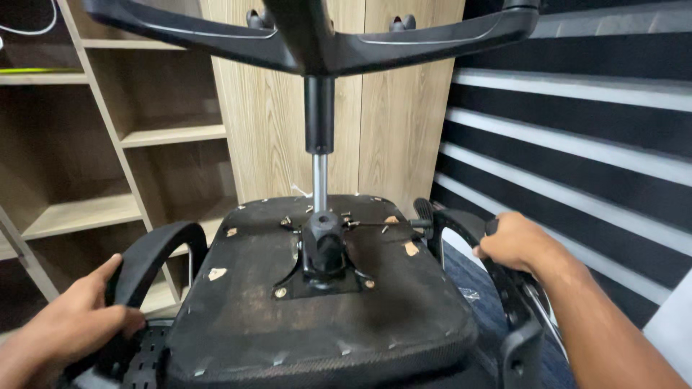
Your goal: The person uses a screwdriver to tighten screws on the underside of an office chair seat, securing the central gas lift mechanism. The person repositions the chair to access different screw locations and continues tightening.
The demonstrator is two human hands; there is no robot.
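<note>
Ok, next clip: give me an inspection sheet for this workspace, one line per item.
Surface: upturned office chair's seat underside, black fabric, worn, stapled at the edges.
Job's things: metal mechanism plate with gas cylinder rising to the star base.
Clutter: nothing seen.
Hands: left hand grips the left armrest; right hand grips the right armrest.
Cables: white cable on the top shelf.
Surroundings: wooden shelving, wooden panels, black-and-white striped wall.

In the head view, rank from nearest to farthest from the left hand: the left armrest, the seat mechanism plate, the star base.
1. Left armrest, gripped by the left hand.
2. Seat mechanism plate, middle of the upturned seat.
3. Star base, top, on the column.
</note>
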